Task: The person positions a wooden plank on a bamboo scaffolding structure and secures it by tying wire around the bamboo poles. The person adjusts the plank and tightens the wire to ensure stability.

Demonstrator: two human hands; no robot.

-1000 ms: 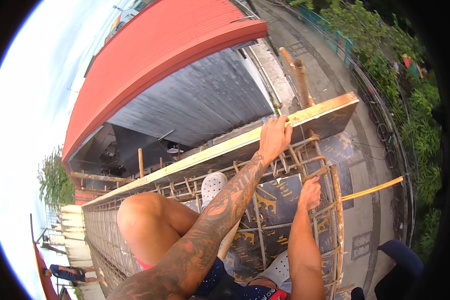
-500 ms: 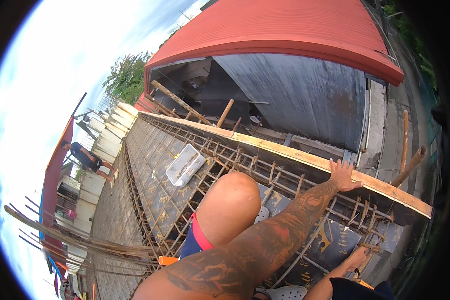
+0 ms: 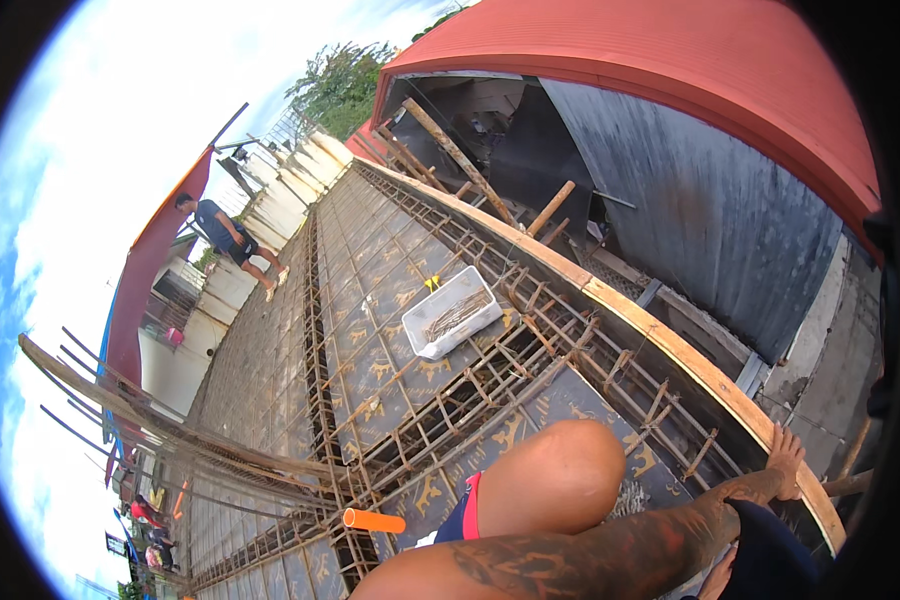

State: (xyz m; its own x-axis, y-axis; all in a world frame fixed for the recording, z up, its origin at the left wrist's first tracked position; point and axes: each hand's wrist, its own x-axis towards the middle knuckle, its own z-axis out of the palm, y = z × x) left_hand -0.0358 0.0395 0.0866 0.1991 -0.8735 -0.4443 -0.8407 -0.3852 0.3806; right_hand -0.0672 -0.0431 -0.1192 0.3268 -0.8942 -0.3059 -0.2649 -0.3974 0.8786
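Observation:
My left hand (image 3: pixel 787 462) leans on the top edge of a long wooden board (image 3: pixel 660 345), its fingers apart over the wood. Its tattooed forearm crosses in front of my bent knee (image 3: pixel 560 470). Only a sliver of my right hand (image 3: pixel 718 576) shows low on the right, beside dark cloth; its fingers are hidden. Inside the board runs a cage of tied steel bars (image 3: pixel 625 375). Ahead, a white plastic tub (image 3: pixel 425 345) with thin rods or wires in it sits on the bar grid over dark printed panels (image 3: pixel 385 375).
An orange pipe (image 3: pixel 374 521) stands out near a bundle of long bars (image 3: pixel 180 445) at left. Another person (image 3: pixel 228 235) stands on the grid farther off. Beyond the board are wooden poles (image 3: pixel 460 165), a drop, and a red-roofed building (image 3: pixel 660 50).
My view has swung left, so the tub and building sit farther right. My left hand stays on the board, now near its lower end in view. My right hand has become mostly hidden.

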